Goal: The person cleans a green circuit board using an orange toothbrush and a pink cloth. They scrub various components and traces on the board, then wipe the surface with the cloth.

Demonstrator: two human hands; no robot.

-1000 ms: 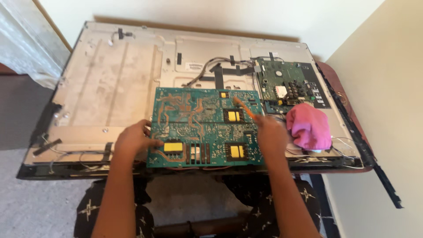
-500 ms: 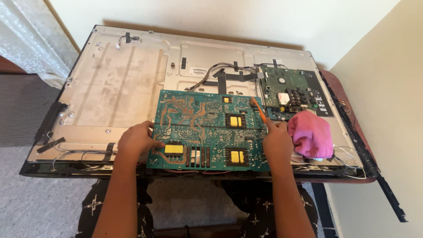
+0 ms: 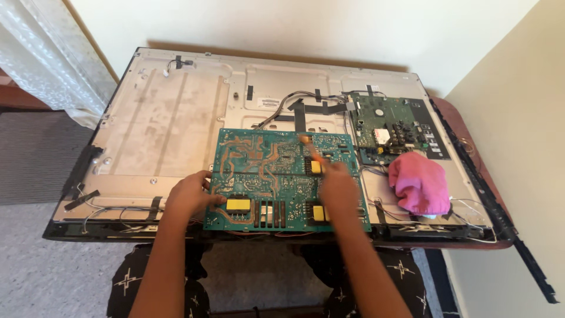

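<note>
Panel: large grey metal back of a flat screen (image 3: pixel 170 118), lying face down on a dark red table (image 3: pixel 456 112), filling most of the view.
Big board: green rectangular circuit board with yellow blocks (image 3: pixel 265 171), resting on the panel's near middle.
Small board: darker green circuit board (image 3: pixel 388 121) at the panel's far right, with black cables running to it.
Cloth: crumpled pink cloth (image 3: pixel 419 182) just right of the big board, partly on the small board's near edge.
Left hand: left hand (image 3: pixel 189 194) lies palm down, fingers curled on the big board's left edge.
Right hand: right hand (image 3: pixel 338 188) is closed around a thin orange-handled tool (image 3: pixel 311 148), its tip over the big board's upper middle.
</note>
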